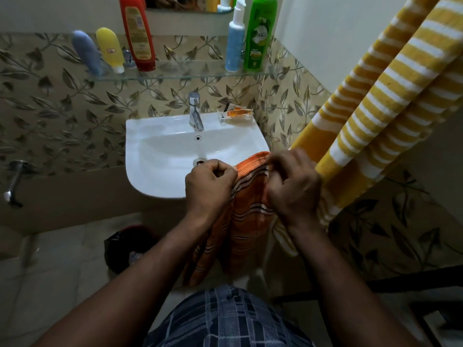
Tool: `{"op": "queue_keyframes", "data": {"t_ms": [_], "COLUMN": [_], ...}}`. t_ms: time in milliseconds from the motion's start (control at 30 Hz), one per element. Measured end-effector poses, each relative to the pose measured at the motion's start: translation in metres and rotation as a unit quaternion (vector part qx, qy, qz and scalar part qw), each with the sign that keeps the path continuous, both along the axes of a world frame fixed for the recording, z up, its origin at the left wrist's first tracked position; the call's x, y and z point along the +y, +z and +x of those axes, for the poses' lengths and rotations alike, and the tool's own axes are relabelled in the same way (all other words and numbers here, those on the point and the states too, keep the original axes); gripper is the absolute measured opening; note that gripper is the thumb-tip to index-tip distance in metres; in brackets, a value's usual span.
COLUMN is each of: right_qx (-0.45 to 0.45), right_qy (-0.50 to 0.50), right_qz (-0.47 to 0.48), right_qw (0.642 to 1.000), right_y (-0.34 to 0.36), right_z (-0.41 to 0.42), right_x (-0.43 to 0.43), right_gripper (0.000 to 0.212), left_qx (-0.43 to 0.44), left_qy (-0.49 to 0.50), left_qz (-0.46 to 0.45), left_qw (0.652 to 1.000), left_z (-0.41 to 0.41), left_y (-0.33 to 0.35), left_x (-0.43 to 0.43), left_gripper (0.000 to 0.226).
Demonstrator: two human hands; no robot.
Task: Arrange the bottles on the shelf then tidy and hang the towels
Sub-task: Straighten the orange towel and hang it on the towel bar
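Observation:
An orange striped towel [246,221] hangs down in front of me, over the sink's front right edge. My left hand [209,182] pinches its top edge on the left, and my right hand [292,184] grips the top edge on the right. A yellow and white striped towel [390,96] hangs at the right, close beside my right hand. On the glass shelf [180,73] stand several bottles: a blue one [86,52], a yellow one [110,48], a red one [137,33], a light blue pump bottle [235,41] and a green one [259,33].
A white sink [160,156] with a chrome tap [195,111] sits under the shelf. An orange sachet holder [235,113] lies on the sink's back right corner. A wall tap [13,181] sticks out at the left. A dark bin [125,246] stands on the floor.

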State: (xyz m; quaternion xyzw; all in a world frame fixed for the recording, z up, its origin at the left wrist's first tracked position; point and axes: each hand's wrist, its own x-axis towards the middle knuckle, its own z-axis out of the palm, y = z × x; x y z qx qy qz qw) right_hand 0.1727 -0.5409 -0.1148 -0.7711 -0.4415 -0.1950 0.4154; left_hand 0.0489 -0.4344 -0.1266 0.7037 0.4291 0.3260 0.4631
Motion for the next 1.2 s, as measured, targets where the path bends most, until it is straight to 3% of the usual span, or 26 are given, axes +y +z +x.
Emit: {"op": "queue_keyframes", "data": {"t_ms": [100,200,300,433,533,633,733,1000,1200], "right_qx": [0.066,0.132,0.189,0.268,0.294,0.277,0.254,0.27,0.247], "right_qy": [0.076,0.127,0.222,0.256,0.198,0.131,0.102,0.138,0.194], "right_qz": [-0.077,-0.153,-0.276,-0.31,-0.29,-0.267,-0.237,-0.201,-0.208], "right_qw": [0.992,0.971,0.916,0.875,0.889,0.914,0.932,0.931,0.926], "right_y": [-0.027,-0.017,-0.005,-0.004,-0.009,-0.007,0.004,0.024,0.039], "right_z": [-0.029,-0.009,0.012,0.013,0.005,-0.005,-0.005,-0.003,0.001], "right_x": [-0.008,-0.008,-0.009,-0.011,-0.006,-0.004,-0.006,-0.009,-0.014], "right_gripper": [0.04,0.055,0.05,0.039,0.02,0.01,0.016,0.015,0.035], "left_qx": [0.027,0.043,0.067,0.069,0.06,0.004,-0.041,-0.012,-0.019], "left_qy": [-0.077,-0.182,-0.228,-0.206,-0.194,-0.158,-0.176,-0.177,-0.184], "left_qz": [0.03,0.136,0.204,0.238,0.232,0.135,0.068,0.164,0.065], "left_qw": [0.996,0.973,0.95,0.947,0.951,0.978,0.981,0.97,0.981], "left_z": [-0.01,-0.015,-0.018,-0.017,-0.018,-0.024,-0.035,-0.031,-0.03], "left_y": [-0.014,-0.018,-0.022,-0.022,-0.022,-0.023,-0.027,-0.023,-0.027], "left_x": [-0.011,0.0,0.004,0.0,-0.004,-0.005,-0.001,-0.008,0.002], "left_gripper": [0.01,0.009,0.02,0.019,0.016,0.007,0.021,0.027,0.019]}}
